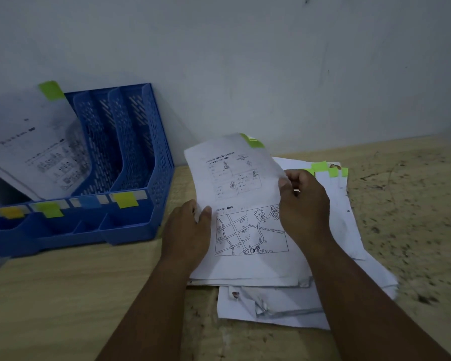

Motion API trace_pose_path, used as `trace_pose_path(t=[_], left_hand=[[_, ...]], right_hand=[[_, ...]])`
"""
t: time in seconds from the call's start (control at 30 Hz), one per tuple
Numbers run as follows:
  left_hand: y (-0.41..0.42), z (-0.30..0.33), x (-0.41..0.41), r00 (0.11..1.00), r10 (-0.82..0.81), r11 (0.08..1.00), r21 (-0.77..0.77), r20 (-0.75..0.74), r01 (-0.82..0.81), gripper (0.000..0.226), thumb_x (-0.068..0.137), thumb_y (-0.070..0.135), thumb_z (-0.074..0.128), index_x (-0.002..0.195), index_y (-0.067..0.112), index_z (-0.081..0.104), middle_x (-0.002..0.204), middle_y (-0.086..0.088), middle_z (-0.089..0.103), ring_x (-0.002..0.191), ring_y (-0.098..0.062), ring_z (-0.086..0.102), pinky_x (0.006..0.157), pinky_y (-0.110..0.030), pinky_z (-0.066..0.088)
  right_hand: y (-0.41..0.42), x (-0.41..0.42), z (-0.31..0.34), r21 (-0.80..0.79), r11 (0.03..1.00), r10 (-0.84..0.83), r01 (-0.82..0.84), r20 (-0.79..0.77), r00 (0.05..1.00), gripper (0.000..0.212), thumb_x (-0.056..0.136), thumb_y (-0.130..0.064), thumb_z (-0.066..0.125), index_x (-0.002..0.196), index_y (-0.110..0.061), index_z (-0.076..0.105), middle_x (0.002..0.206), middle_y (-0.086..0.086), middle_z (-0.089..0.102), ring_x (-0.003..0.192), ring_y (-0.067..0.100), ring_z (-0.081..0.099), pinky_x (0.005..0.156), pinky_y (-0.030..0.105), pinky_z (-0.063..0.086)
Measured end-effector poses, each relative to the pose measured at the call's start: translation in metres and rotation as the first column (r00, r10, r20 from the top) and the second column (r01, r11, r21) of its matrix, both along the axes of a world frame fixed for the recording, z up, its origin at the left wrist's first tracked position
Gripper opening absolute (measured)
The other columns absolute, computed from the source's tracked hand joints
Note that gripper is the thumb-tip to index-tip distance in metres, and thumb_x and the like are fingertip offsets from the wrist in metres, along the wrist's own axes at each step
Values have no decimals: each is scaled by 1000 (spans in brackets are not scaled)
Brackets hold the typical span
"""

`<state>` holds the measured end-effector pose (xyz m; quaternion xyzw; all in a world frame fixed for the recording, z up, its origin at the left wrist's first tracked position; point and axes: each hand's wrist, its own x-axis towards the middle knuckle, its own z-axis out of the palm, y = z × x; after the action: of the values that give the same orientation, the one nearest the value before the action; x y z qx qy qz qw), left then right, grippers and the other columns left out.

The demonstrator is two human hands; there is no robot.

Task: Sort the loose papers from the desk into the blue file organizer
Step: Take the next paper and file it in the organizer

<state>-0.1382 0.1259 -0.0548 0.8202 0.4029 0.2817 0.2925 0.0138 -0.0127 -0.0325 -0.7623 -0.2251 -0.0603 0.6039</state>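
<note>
Two hands lift one printed sheet above our paper pile on the worktop: left hand pinches its left edge, right hand grips its right edge. The blue file organizer stands well left.

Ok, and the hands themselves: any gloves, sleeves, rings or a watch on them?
No. Both the left hand and the right hand are bare, with no gloves. No ring, watch or band shows on the fingers or wrists. Both forearms are uncovered as far as the bottom edge of the picture, so no sleeve is in view.
</note>
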Motion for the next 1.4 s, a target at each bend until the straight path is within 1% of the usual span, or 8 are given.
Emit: trace_pose_path(t=[0.37,0.53,0.63,0.8,1.03,1.13,1.27,1.4], left_hand=[[8,16,-6,922,112,975,-221,371,-30,22,99,39,61,89,19,65,83,5,68,76,-11,60,63,-28,42],[5,22,-14,875,18,887,-411,483,209,28,86,30,79,113,26,71,101,13,78,92,-7,74,77,-28,57],[6,32,-22,852,29,875,-426,522,231,27,87,23,79,113,23,72,101,9,78,93,-12,75,82,-34,60],[24,53,-44,791,172,926,-370,587,73,20,87,28,79,107,25,75,98,9,78,89,-13,75,79,-39,61],[42,91,-69,678,259,965,-151,688,-216,15,92,28,74,106,28,69,91,18,69,82,3,66,68,-18,54],[65,109,-92,655,280,931,-31,702,-364,10,94,29,72,102,27,67,88,19,64,83,-2,65,69,-20,52],[96,130,-122,616,323,856,57,719,-514,16,96,30,69,108,18,70,95,8,67,87,-13,65,68,-16,49],[123,147,-146,583,377,770,107,720,-630,27,96,27,68,113,6,71,111,-3,71,94,-18,67,75,-21,52]], right_hand=[[0,5,0,58,997,-35,42,-115,993,18,98,-38,60,85,-30,68,78,-17,68,82,8,64,76,26,44],[5,-3,0,43,999,8,-2,-121,993,20,99,-37,59,85,-26,67,80,-13,67,82,10,63,73,25,43],[8,-8,5,48,997,66,-60,-143,988,18,97,-41,60,87,-27,65,82,-12,67,82,5,62,68,22,40],[27,-20,21,-65,973,214,-223,-126,969,21,91,-45,67,109,-34,63,92,-13,68,84,0,63,67,18,42],[48,-44,45,-166,923,342,-348,-65,937,35,87,-43,73,118,-36,60,102,-19,64,86,2,65,70,21,47],[65,-58,56,-190,902,389,-388,-32,920,36,86,-43,74,119,-36,59,106,-18,64,90,6,66,79,32,55],[90,-75,66,-211,871,457,-444,13,889,37,88,-36,74,122,-35,59,110,-16,63,94,5,62,69,16,44],[115,-92,76,-233,838,518,-493,59,853,36,90,-37,72,123,-33,59,113,-15,61,99,6,60,78,21,45]])
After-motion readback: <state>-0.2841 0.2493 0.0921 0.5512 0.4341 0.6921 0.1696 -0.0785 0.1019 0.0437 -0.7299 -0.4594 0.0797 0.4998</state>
